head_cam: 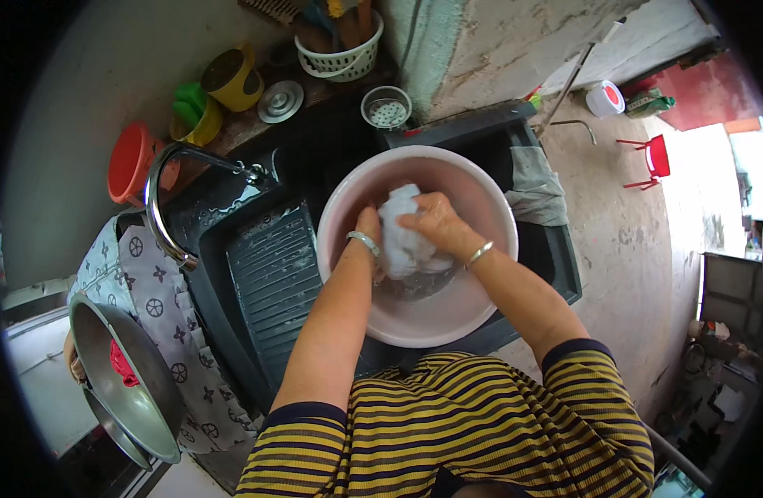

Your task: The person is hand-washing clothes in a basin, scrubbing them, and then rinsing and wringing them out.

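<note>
A wet white cloth [399,233] is bunched up inside a pale pink plastic basin [419,320] with a little water at its bottom. My left hand [369,225] presses against the cloth's left side, its fingers mostly hidden behind the wrist and the fabric. From the right, my right hand [440,218] grips the upper part of the cloth, thumb and fingers curled over it. Under the basin is a dark sink unit [546,264], and its ribbed washboard [272,280] shows at the left of the basin.
A curved chrome faucet [157,205] arches over the sink's left side. Along the back ledge stand a red bucket [129,165], yellow containers [238,78] and a white basket [341,62]. A grey rag [537,187] drapes over the right rim. Metal bowls [126,373] lean at the left.
</note>
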`<control>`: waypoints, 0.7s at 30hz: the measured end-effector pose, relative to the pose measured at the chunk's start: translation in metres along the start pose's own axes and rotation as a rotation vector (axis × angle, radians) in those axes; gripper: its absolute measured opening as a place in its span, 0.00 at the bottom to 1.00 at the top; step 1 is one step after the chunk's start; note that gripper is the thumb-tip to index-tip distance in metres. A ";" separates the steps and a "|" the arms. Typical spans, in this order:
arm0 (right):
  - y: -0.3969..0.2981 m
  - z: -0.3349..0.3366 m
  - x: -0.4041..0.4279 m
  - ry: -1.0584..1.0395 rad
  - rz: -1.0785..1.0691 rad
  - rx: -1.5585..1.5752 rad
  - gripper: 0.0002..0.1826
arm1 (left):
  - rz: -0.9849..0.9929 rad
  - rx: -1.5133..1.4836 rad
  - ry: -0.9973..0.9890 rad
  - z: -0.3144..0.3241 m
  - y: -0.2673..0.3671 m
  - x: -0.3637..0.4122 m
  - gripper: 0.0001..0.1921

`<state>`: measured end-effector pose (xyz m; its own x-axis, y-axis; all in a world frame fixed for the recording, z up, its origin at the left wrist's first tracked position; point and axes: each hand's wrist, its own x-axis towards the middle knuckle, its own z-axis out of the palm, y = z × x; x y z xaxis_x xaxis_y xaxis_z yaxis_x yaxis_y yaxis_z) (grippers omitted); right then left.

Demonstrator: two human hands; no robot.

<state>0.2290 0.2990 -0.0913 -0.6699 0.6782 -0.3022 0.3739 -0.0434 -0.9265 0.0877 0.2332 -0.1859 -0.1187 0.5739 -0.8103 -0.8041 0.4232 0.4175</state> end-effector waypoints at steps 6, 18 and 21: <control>-0.035 0.016 -0.037 0.248 -0.379 -0.371 0.17 | 0.089 -0.109 -0.065 0.038 -0.004 -0.061 0.17; -0.102 -0.046 -0.111 0.015 -0.646 -0.129 0.05 | 0.450 0.541 -0.573 0.042 0.024 -0.200 0.21; -0.104 -0.047 -0.120 -0.013 -0.659 -0.455 0.12 | 0.466 0.336 -0.583 0.058 0.028 -0.229 0.22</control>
<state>0.3008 0.2564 0.0520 -0.8507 0.4511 0.2696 0.1220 0.6686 -0.7335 0.1260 0.1548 0.0352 -0.0013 0.9759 -0.2180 -0.5185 0.1858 0.8347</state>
